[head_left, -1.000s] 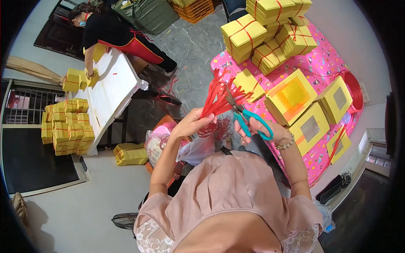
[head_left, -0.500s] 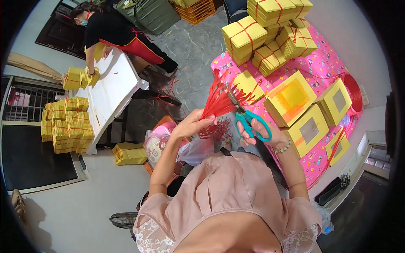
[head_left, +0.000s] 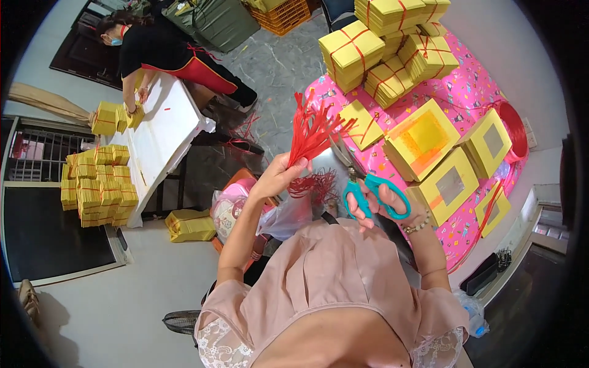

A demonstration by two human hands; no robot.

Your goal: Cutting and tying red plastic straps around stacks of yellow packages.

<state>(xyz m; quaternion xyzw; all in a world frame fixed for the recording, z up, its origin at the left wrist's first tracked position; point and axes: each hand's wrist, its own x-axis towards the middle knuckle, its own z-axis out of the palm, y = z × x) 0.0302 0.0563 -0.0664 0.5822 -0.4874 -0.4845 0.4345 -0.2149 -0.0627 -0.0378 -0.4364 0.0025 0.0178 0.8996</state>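
Observation:
My left hand (head_left: 279,176) is closed around the lower end of a bunch of red plastic strips (head_left: 308,132), which fan out upward. In my right hand (head_left: 365,208) is a pair of scissors (head_left: 351,172) with teal handles, fingers and thumb through the loops. The handles are spread and the blades look parted, tips pointing up beside the strips' right edge. Whether a blade touches a strip I cannot tell. More red strips (head_left: 316,187) hang below my left hand.
At right, a pink patterned table (head_left: 475,80) bears tied yellow paper stacks (head_left: 350,52), yellow stacks with square centres (head_left: 423,138) and a red strip coil (head_left: 510,132). Across the room a person (head_left: 162,46) handles yellow bundles at a white table (head_left: 165,129). A plastic bag (head_left: 288,218) lies below my left hand.
My right hand has drawn the scissors slightly right and down from the strips, and their handles have spread wider. The strips stand more upright in my left hand.

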